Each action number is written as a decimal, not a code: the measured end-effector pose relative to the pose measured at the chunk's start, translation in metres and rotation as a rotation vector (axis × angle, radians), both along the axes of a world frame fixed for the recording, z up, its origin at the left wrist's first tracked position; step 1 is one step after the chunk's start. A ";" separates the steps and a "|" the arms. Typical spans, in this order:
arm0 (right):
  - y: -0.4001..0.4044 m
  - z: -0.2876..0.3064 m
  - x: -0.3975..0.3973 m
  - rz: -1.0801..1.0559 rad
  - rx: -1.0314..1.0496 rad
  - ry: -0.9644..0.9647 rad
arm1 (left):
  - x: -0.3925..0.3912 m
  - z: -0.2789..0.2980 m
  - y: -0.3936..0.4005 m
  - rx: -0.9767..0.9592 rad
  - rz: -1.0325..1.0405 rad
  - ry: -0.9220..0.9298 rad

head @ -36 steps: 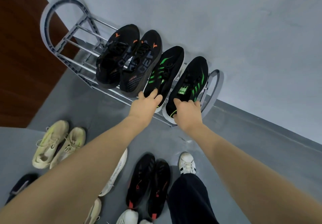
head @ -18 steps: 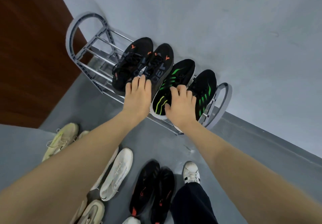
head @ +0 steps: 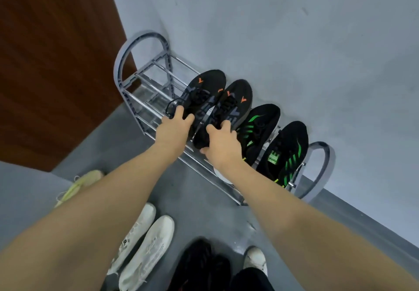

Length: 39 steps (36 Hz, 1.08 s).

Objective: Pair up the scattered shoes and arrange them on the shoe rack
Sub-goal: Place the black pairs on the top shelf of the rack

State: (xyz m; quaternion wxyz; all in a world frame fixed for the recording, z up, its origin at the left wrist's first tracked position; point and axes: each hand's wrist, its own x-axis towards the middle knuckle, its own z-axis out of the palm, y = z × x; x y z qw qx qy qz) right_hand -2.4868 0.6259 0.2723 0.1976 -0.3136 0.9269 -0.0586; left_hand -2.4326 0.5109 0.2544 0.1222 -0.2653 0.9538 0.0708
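On the shoe rack (head: 127,64), the left hand (head: 173,127) grasps one orange-marked black sneaker (head: 204,91), the right hand (head: 223,142) its mate (head: 233,102); bare rails at 10 o'clock. Lettering unreadable.

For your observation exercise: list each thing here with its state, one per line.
Orange-marked shoes: on rack, each gripped by one hand.
Green-striped shoes: on rack, untouched.
White shoes: on floor.
Left hand: gripping.
Right hand: gripping.
Shoe rack: upright against wall.
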 end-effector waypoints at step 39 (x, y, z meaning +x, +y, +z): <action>0.002 -0.009 0.035 -0.029 -0.094 0.269 | 0.045 0.009 0.005 -0.035 -0.034 0.182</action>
